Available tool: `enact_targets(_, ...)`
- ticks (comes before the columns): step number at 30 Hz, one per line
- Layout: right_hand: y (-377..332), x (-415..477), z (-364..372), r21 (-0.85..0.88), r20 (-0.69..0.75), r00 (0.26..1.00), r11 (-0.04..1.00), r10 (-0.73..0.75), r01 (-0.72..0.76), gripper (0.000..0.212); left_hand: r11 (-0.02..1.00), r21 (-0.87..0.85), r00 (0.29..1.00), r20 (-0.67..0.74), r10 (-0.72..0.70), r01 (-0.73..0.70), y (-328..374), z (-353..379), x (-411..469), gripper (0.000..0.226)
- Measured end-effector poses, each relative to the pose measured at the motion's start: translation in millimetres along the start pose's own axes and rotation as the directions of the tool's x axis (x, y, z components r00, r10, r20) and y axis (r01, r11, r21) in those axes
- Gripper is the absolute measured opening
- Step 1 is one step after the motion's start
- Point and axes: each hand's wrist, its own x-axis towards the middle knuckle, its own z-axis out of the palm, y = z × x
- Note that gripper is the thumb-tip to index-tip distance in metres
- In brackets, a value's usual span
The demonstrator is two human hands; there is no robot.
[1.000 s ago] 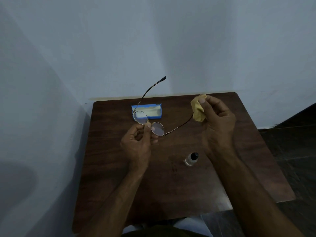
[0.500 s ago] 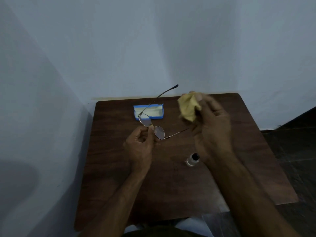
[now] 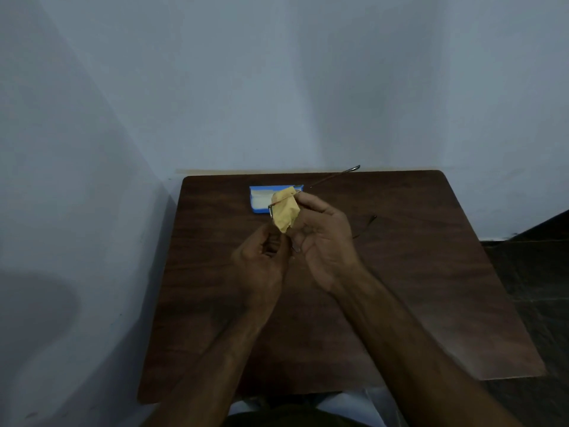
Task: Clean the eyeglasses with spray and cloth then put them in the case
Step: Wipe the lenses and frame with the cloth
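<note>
Quick count: one pair of eyeglasses, one yellow cloth, one blue case, and my two hands. My right hand had the cloth pinched around a lens, up off the table. My left hand was curled just below, gripping the frame, though the cloth hid exactly where. The case sat open near the table's far edge.
</note>
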Motion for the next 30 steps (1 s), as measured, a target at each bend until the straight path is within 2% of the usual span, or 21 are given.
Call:
enact_targets(3,5.7,1.3,2.4,0.026,0.039,0.998,0.998,-0.055,0.054,0.040,1.000,0.016,1.000,-0.014,0.024,-0.024,-1.3,1.2,-0.9,0.025)
enact_targets(7,15.7,1.9,6.7,-0.063,-0.044,0.988,0.987,-0.149,0.146,0.028,0.998,0.047,0.999,0.020,0.051,-0.051,-1.9,2.4,-3.7,0.026)
enact_targets(10,18.0,-0.4,9.0,-0.035,-0.081,0.988,0.991,-0.134,0.131,0.019,0.994,0.084,0.998,0.024,0.063,-0.065,2.0,2.9,-5.1,0.023)
enact_targets(16,17.8,-0.9,12.5,0.050,-0.139,0.970,0.977,-0.201,0.209,0.015,0.999,0.016,0.999,-0.042,-0.035,0.036,8.1,7.0,-8.4,0.018)
enact_targets(20,1.4,-4.0,9.7,0.090,-0.156,0.963,0.968,-0.220,0.236,0.016,0.998,-0.019,0.993,-0.092,-0.068,0.066,6.7,9.0,-8.8,0.027)
enact_targets(25,-22.4,-1.0,2.5,0.151,-0.146,0.931,0.923,-0.334,0.355,0.019,0.994,-0.053,0.993,-0.067,-0.101,0.097,9.5,8.3,-10.8,0.013)
enact_targets(27,-29.0,0.9,0.4,0.172,-0.152,0.935,0.923,-0.322,0.345,0.011,0.994,-0.067,0.995,-0.044,-0.088,0.085,9.7,8.4,-11.6,0.011)
enact_targets(30,-39.6,3.6,-3.1,0.228,-0.171,0.947,0.924,-0.274,0.308,0.010,0.997,-0.048,0.997,-0.041,-0.068,0.066,9.0,8.5,-11.0,0.013)
